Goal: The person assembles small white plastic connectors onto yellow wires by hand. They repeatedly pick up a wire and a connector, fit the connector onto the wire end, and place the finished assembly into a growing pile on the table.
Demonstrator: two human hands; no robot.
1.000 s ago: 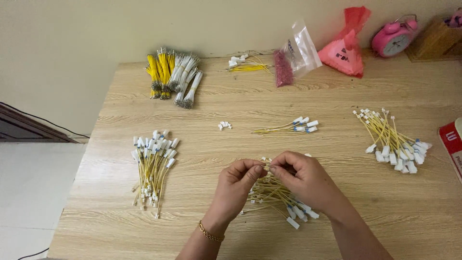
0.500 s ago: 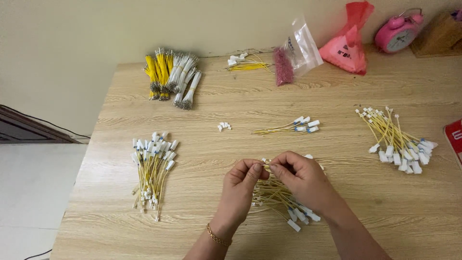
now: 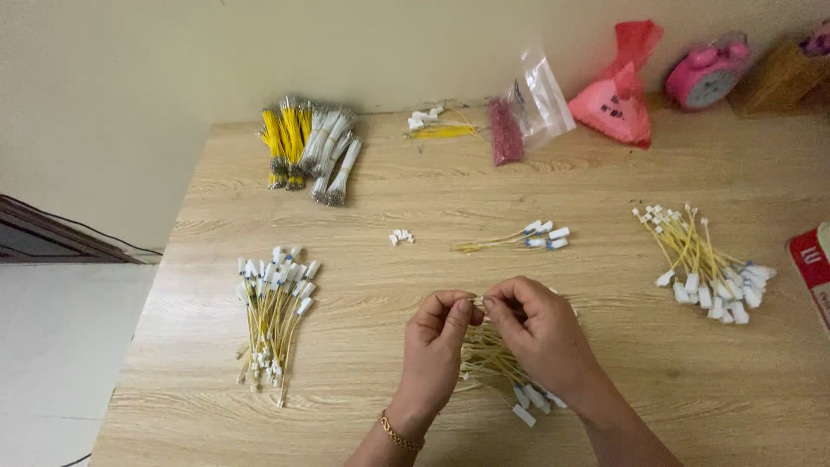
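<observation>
My left hand (image 3: pixel 435 339) and my right hand (image 3: pixel 538 333) meet fingertip to fingertip above the wooden table (image 3: pixel 605 398). Both pinch a thin yellow wire with a small white connector (image 3: pixel 477 302) between them. Under the hands lies a pile of yellow wires with white plugs (image 3: pixel 510 380), partly hidden by my right hand. A gold bracelet (image 3: pixel 398 435) sits on my left wrist.
A bundle of finished wires (image 3: pixel 272 307) lies at left, another (image 3: pixel 705 264) at right. A few wires (image 3: pixel 523 238) and tiny white connectors (image 3: pixel 400 236) lie ahead. At the back stand yellow and white wire bundles (image 3: pixel 307 151), a clear bag (image 3: pixel 527 108), a red bag (image 3: pixel 618 86) and a pink clock (image 3: pixel 707 76).
My hands stay together on the same wire with only small finger movements. The view has shifted slightly; nothing on the table has moved.
</observation>
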